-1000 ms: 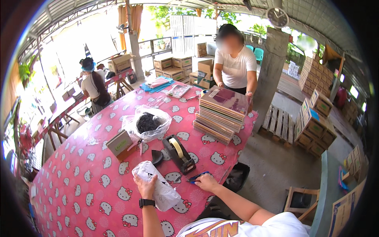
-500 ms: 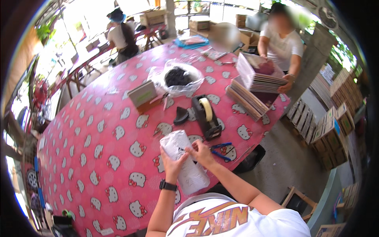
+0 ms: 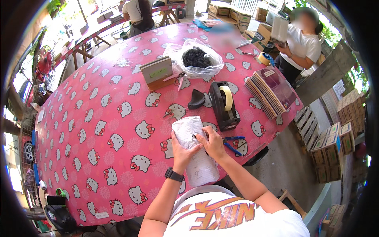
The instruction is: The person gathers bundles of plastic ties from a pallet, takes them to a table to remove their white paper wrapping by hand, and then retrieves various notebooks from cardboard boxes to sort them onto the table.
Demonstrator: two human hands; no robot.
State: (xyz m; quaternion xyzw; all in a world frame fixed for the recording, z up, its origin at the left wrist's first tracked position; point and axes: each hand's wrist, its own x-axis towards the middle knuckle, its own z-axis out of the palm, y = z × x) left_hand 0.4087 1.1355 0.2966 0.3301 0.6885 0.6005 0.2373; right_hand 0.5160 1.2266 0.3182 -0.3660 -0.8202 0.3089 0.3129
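A long bundle wrapped in white paper (image 3: 202,172) lies in front of me at the table's near edge, pointing toward my body. My left hand (image 3: 183,155) grips its left side, the thumb lying across the top. From the right, my right hand (image 3: 213,143) bends over the bundle with its fingertips pinched at a small dark spot on the paper; what they hold there is too small to make out. Just beyond are a black tape dispenser (image 3: 223,106) with a cream roll and a black curved piece (image 3: 196,99). Blue-handled pliers (image 3: 233,146) lie right of my right hand.
A pink patterned cloth (image 3: 118,126) covers the table. Farther off stand a plastic bag of black material (image 3: 197,58), a wooden holder with cards (image 3: 156,73), pink-handled pliers (image 3: 181,80) and stacked folders (image 3: 270,91). A co-worker (image 3: 302,45) stands at the far right, near cardboard boxes (image 3: 327,150).
My view has shifted, while both hands stay on the bundle at nearly the same place. The co-worker has lifted a pale stack off the folders and now holds it up, away from the table.
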